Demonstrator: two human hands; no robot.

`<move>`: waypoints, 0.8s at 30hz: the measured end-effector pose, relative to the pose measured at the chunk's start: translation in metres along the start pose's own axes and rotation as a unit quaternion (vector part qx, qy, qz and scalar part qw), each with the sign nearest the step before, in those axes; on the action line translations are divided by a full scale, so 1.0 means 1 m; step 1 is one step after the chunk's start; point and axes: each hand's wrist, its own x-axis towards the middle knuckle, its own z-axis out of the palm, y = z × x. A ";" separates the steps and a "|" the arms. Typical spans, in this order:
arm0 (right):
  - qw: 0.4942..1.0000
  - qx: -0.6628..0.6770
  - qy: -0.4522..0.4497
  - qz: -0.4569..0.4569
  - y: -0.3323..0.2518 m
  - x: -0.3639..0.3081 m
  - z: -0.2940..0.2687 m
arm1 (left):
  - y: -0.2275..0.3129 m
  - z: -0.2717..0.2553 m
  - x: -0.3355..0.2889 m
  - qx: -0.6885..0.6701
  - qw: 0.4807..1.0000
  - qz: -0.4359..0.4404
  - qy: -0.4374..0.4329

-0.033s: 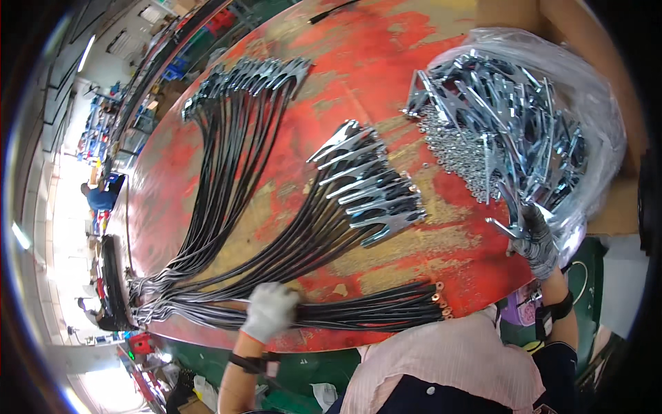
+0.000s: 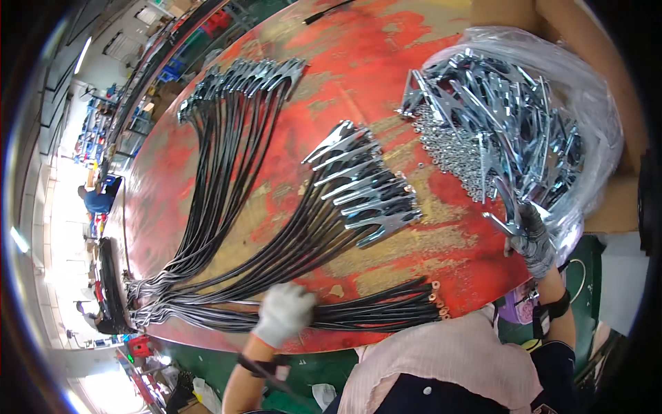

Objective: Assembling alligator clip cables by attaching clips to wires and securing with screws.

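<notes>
Hidden or unclear: we are seeing the worktable (image 2: 386, 55) only in part, its worn red top bending away at the picture's rim and its near edge covered by the person's pink top. The far room to the left of the worktable is blown out by light and too small to read.

Container: a clear plastic bag (image 2: 586, 90) is lying open on the right end of the worktable, holding a heap of bright metal clamps (image 2: 503, 117). A spill of small silver nuts (image 2: 448, 155) is lying on the worktable just beside the bag's mouth, toward the middle.

Right hand (image 2: 532, 241): gloved in grey, it is reaching into the near edge of the bag, fingers closing around one metal clamp (image 2: 507, 224) from the heap.

Left hand (image 2: 284, 312): gloved in white, it is pressing down on a bundle of loose black cables (image 2: 372, 310) along the near edge of the worktable; the fingers are curled over the cables, though we cannot tell whether they are gripping them. The cables' copper ring terminals (image 2: 436, 298) are pointing toward the bag.

Also on the worktable: two fans of finished black cables with clamps fitted, one at the centre (image 2: 365, 186), one toward the far left (image 2: 241, 76).
</notes>
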 end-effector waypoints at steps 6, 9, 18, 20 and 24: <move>0.998 0.017 0.040 0.040 -0.039 0.001 0.040 | 0.104 -0.042 0.089 -0.304 0.950 0.038 0.051; 0.996 0.039 0.074 0.029 -0.032 -0.011 0.025 | 0.089 -0.048 0.094 -0.370 0.928 -0.041 0.016; 0.991 0.031 -0.122 0.054 -0.045 -0.018 0.044 | 0.083 -0.056 0.078 -0.231 0.957 -0.066 0.163; 0.984 -0.046 -0.173 -0.009 -0.045 -0.007 0.054 | 0.080 -0.055 0.073 -0.261 0.947 -0.039 0.184; 0.907 -0.253 -0.288 -0.172 -0.051 0.020 0.078 | 0.078 -0.049 0.071 -0.316 0.945 -0.023 0.080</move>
